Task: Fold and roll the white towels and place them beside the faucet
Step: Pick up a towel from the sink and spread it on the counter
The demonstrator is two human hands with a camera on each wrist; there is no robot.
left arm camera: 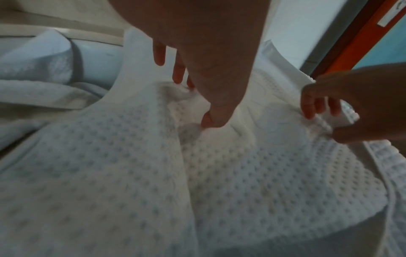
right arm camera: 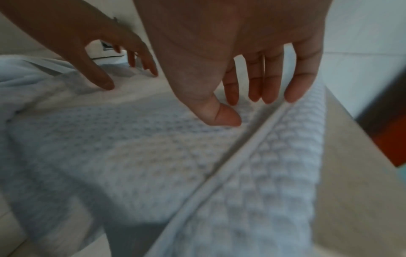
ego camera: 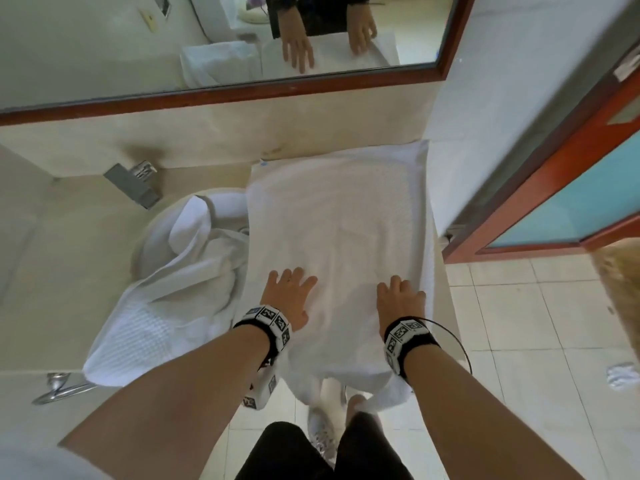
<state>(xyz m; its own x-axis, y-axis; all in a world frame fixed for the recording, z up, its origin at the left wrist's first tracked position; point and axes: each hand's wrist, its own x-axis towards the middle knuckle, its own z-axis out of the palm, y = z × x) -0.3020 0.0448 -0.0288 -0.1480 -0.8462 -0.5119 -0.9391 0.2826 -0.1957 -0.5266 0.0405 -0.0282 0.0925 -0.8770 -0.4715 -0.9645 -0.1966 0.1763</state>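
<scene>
A white waffle-weave towel (ego camera: 339,216) lies spread lengthwise on the counter to the right of the sink, with its near end hanging over the front edge. My left hand (ego camera: 290,291) and right hand (ego camera: 401,297) press flat on its near part, fingers spread. The left wrist view shows the left hand (left arm camera: 215,87) touching the towel (left arm camera: 241,173) with its fingertips. The right wrist view shows the right hand (right arm camera: 237,97) with straight fingers beside the towel's hemmed edge (right arm camera: 219,165). A second white towel (ego camera: 183,278) lies crumpled in the sink. The grey faucet (ego camera: 136,185) stands behind the sink.
The beige counter (ego camera: 69,254) runs left of the sink rim (ego camera: 221,194). A wood-framed mirror (ego camera: 207,46) hangs above the back wall. A door with a red-brown frame (ego camera: 554,188) is close on the right. A chrome towel ring (ego camera: 59,386) hangs below the counter front.
</scene>
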